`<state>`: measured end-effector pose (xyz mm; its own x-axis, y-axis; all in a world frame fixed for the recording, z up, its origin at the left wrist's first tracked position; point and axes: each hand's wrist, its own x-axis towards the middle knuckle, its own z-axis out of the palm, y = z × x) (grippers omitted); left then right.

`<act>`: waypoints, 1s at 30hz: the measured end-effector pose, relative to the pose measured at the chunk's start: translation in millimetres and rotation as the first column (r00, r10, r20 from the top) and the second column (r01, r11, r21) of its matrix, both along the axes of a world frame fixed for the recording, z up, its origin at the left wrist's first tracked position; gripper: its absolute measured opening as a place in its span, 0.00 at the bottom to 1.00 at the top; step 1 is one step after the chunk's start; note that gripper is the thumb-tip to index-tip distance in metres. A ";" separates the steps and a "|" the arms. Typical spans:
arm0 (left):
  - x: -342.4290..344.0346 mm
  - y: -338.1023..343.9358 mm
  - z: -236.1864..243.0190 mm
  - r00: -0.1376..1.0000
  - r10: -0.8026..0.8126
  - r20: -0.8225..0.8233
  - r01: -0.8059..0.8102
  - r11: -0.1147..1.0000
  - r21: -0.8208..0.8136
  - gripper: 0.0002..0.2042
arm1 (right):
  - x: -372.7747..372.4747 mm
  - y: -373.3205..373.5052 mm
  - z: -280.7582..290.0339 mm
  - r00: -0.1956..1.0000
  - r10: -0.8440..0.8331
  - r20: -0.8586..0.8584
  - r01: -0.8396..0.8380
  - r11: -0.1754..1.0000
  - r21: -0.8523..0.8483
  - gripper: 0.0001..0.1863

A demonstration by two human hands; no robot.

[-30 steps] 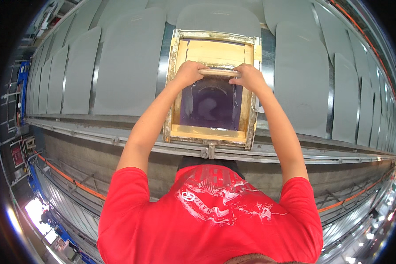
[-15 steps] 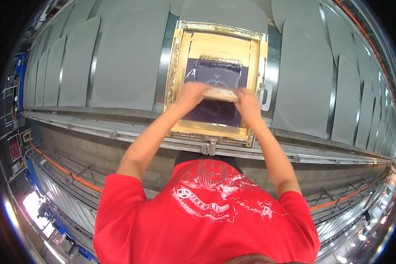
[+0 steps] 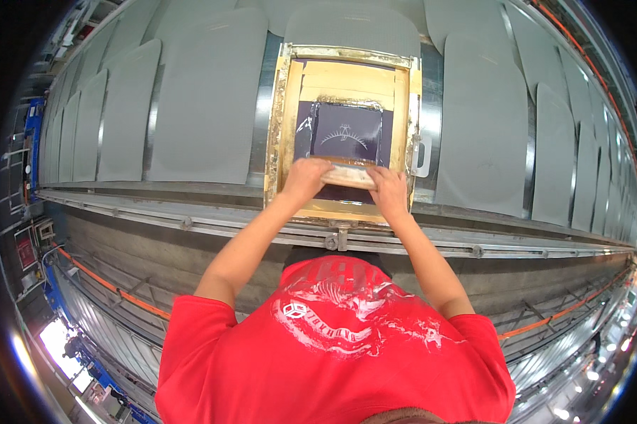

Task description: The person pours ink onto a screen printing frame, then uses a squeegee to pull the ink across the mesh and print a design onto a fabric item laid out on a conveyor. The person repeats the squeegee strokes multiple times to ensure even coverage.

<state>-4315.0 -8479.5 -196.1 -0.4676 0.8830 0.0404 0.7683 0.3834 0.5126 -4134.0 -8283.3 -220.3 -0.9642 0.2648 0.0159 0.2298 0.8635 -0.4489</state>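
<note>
A screen-printing frame (image 3: pixel 282 106) with yellow-taped margins lies over a grey panel on the long table. Its dark mesh (image 3: pixel 332 127) carries a pale sunburst-like line design, bordered by wet-looking ink. Across the lower part of the mesh lies a squeegee (image 3: pixel 349 177) with a pale, worn handle. My left hand (image 3: pixel 306 178) is closed around the squeegee's left end, and my right hand (image 3: pixel 388 189) grips its right end. The blade's lower edge is hidden from view.
Grey rounded panels (image 3: pixel 204 99) lie in a row along the table on both sides, some overlapping. A metal rail (image 3: pixel 156 213) runs along the near edge, with a clamp or stop (image 3: pixel 332 242) below the frame. A white handle-like loop (image 3: pixel 422 157) sits at the frame's right.
Both hands have drawn the squeegee toward me, down the mesh. More of the pale design shows above it. In the picture, the frame sits slightly lower and further left.
</note>
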 end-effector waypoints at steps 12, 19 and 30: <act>30.4 -24.0 5.2 0.998 -0.008 -0.064 0.011 0.999 0.039 0.23 | -31.2 138.7 -66.1 0.755 -0.656 0.022 0.526 0.584 -0.618 0.15; 55.2 -43.9 5.8 0.999 0.045 -0.022 -0.042 0.991 0.129 0.26 | -44.2 120.4 -10.0 0.664 -0.708 -0.240 0.513 0.665 -0.543 0.14; 67.2 -32.1 1.3 0.991 0.107 -0.077 -0.109 0.994 -0.027 0.29 | -37.9 107.1 -66.0 0.641 -0.717 -0.273 0.411 0.622 -0.667 0.13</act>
<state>-4247.8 -8511.6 -194.8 -0.5571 0.8287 0.0529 0.7576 0.4811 0.4411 -4171.9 -8176.2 -286.2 -0.4994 0.8609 0.0975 0.2112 0.2302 -0.9500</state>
